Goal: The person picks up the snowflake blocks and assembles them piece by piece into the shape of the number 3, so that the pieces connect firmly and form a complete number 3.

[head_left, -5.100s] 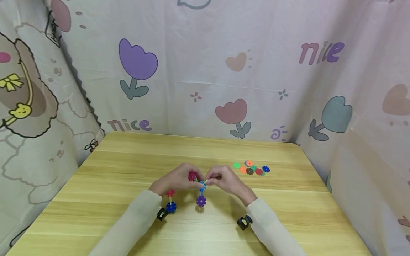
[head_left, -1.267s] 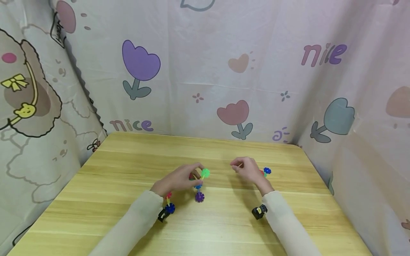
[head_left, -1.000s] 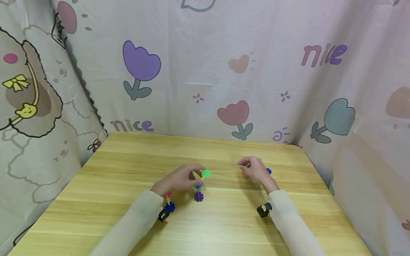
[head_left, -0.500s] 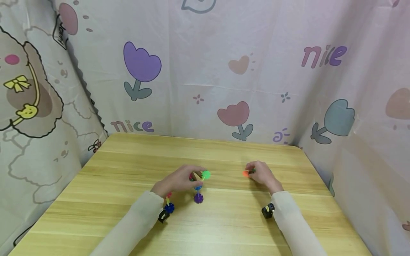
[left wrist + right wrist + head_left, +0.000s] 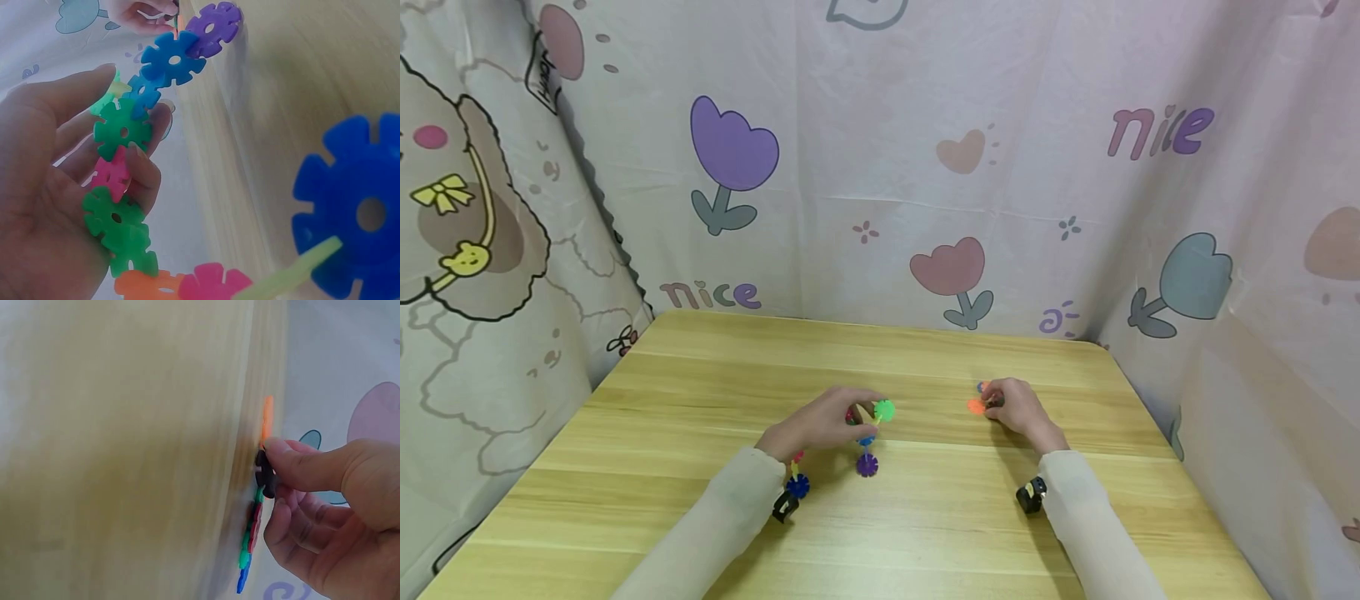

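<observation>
A chain of interlocking notched plastic discs (image 5: pixel 123 130) runs through my left hand (image 5: pixel 820 421), in green, pink, blue, purple and other colours. In the left wrist view, its fingers curl round the middle of the chain. A light green disc (image 5: pixel 884 411) stands out near the fingertips, and a purple disc (image 5: pixel 867 465) hangs at one end. The other end, with a dark blue disc (image 5: pixel 798 486), dangles below the left wrist. Over the loose discs, my right hand (image 5: pixel 1018 410) pinches a dark disc (image 5: pixel 265 475) between thumb and fingers, near the tabletop.
Loose discs lie by the right hand: an orange disc (image 5: pixel 976 407), plus red, green and blue ones (image 5: pixel 244 575) partly hidden in the head view. The wooden table (image 5: pixel 910 533) meets a patterned curtain (image 5: pixel 850 167) at its back edge.
The hands were together at the chain. The light green disc now sits on the chain. My right hand has moved right to the loose discs and grips a dark one; the left stays nearly still.
</observation>
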`<state>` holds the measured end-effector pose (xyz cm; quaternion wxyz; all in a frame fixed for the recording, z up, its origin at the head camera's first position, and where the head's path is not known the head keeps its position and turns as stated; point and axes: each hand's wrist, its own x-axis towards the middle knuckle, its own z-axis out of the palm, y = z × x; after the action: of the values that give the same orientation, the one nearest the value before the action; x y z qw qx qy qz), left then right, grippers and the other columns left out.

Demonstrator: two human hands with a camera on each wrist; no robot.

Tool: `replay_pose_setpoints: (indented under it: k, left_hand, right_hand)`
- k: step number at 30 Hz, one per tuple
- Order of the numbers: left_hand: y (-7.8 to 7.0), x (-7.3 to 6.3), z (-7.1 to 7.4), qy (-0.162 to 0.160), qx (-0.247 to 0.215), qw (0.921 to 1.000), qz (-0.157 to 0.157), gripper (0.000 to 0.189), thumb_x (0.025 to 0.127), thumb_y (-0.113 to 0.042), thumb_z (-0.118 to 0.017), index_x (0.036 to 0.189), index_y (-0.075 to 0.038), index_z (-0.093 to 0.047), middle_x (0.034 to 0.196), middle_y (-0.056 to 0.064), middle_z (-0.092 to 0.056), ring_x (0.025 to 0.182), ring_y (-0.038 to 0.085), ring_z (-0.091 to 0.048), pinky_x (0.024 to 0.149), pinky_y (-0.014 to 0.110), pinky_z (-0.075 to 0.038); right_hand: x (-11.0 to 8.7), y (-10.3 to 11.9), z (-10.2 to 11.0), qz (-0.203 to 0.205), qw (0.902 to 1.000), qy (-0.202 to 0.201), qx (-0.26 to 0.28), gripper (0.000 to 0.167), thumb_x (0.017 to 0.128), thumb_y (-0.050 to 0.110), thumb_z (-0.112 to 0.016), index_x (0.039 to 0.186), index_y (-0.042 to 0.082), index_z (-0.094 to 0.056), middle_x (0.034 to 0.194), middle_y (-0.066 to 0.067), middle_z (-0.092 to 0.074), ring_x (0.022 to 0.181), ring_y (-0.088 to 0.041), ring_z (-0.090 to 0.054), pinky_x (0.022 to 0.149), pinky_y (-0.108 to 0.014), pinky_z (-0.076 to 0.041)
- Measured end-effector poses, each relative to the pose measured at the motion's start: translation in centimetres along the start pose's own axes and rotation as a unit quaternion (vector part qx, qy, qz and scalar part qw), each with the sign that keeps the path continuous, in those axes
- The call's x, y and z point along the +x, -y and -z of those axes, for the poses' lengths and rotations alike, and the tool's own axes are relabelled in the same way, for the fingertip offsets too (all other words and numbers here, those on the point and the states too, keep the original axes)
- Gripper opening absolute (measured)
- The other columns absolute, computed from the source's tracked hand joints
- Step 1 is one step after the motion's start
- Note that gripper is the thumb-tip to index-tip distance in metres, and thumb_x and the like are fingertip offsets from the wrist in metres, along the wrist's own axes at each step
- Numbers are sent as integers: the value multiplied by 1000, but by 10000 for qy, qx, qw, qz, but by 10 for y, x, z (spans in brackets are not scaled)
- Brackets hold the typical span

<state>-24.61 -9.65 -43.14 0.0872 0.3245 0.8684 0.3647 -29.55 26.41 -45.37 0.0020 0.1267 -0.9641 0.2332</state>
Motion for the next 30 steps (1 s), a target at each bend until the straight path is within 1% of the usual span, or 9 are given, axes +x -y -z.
replay_pose_setpoints:
  k: [4, 7, 11, 17, 19, 23, 26, 30]
  left_hand:
    - [0, 0, 0, -6, 6, 10000, 84, 49, 98, -18, -72, 144, -10, -59, 121, 6, -72, 95, 12, -71, 85, 29, -61]
    - [-1, 0, 0, -9, -23, 9999, 121, 49, 98, -17, -72, 144, -10, -59, 121, 6, -72, 96, 13, -71, 86, 29, -61]
    - [-1, 0, 0, -6, -69, 9999, 113, 49, 98, -16, -72, 144, -10, -58, 122, 7, -72, 97, 14, -72, 87, 31, -61]
    - [-1, 0, 0, -9, -92, 9999, 100, 49, 98, -16, -71, 144, -10, -58, 122, 7, -72, 96, 14, -72, 86, 30, -61]
    - [-1, 0, 0, -6, -112, 9999, 111, 49, 98, -16, -71, 144, -10, -58, 121, 7, -72, 96, 14, -72, 86, 30, -61]
    - [-1, -1, 0, -5, -154, 9998, 138, 49, 98, -17, -71, 145, -11, -58, 120, 6, -72, 96, 13, -71, 87, 31, -61]
    - [-1, -1, 0, -3, -141, 9998, 146, 49, 98, -18, -71, 145, -12, -58, 120, 6, -72, 96, 13, -71, 87, 31, -61]
    - [-1, -1, 0, -17, -109, 9998, 150, 49, 98, -18, -72, 145, -12, -58, 120, 6, -72, 96, 13, -71, 87, 32, -61]
  right_hand:
    - [0, 1, 2, -27, 10000, -16, -13, 11, 84, 3, -82, 93, 4, -75, 95, -12, -73, 87, -25, -64, 86, -48, -54]
    - [0, 1, 3, 0, 10000, -32, -16, 7, 86, 3, -80, 90, 5, -75, 93, -11, -74, 85, -23, -64, 84, -47, -55]
    - [1, 4, 4, 9, 10000, -32, 45, 3, 89, 2, -77, 92, 3, -76, 90, -10, -74, 83, -22, -65, 82, -45, -55]
    - [1, 9, 5, 129, 9998, -120, 115, 5, 89, 2, -77, 94, 1, -75, 89, -9, -74, 82, -20, -64, 79, -41, -54]
    - [2, 11, 6, 140, 9996, -158, 173, 5, 90, 2, -76, 94, 1, -75, 89, -9, -74, 81, -19, -63, 78, -38, -53]
    - [2, 16, 6, 90, 9992, -152, 353, 4, 93, 5, -74, 96, 2, -75, 85, -9, -73, 72, -15, -63, 68, -29, -50]
    - [3, 22, 6, -5, 9983, -94, 584, 5, 95, 6, -72, 97, 4, -75, 83, -10, -73, 65, -13, -63, 61, -24, -49]
    - [3, 30, 7, -61, 9955, 5, 941, 6, 97, 6, -70, 100, 3, -75, 85, -10, -73, 66, -15, -67, 59, -22, -52]
